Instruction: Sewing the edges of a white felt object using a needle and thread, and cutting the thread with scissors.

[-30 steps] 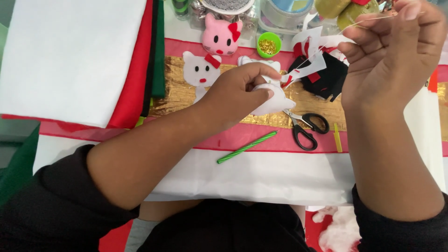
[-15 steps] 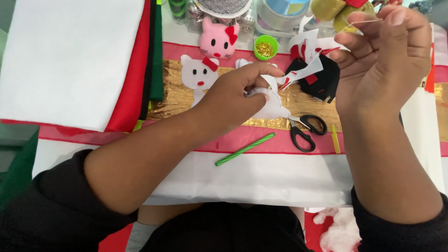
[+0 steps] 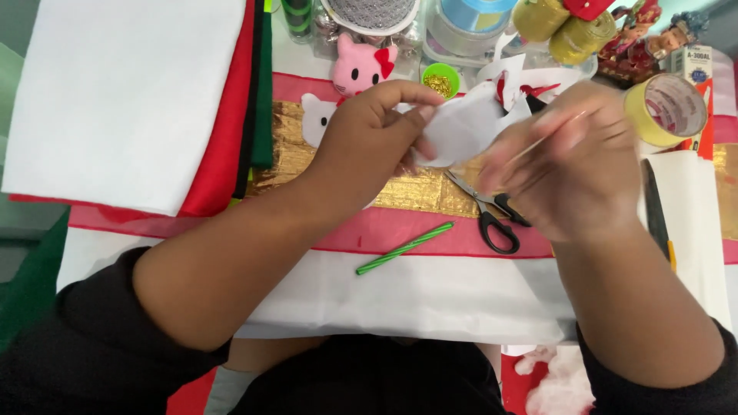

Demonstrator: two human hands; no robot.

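Here, going from big to small: a stack of felt sheets [image 3: 123, 92], white on top with red and green edges showing, lies at my left, and under my hands a gold strip [image 3: 407, 192] lies on a red band across white cloth [image 3: 430, 296]. My left hand [image 3: 369, 146] pinches the white felt piece [image 3: 465, 127] between thumb and fingers, holding it up above the gold strip. My right hand [image 3: 573, 165] is closed on something thin, maybe a needle, right against that piece; it is too blurred to tell. Judging by the finished pink cat head [image 3: 361, 68] and the white cat face [image 3: 317, 117] beside it, some parts are done, while this piece seems to be in the making. Scissors [image 3: 488, 211] and a green pencil [image 3: 405, 247] lie unused. Compared with a moment ago, my right hand has dropped from high up to meet the piece.
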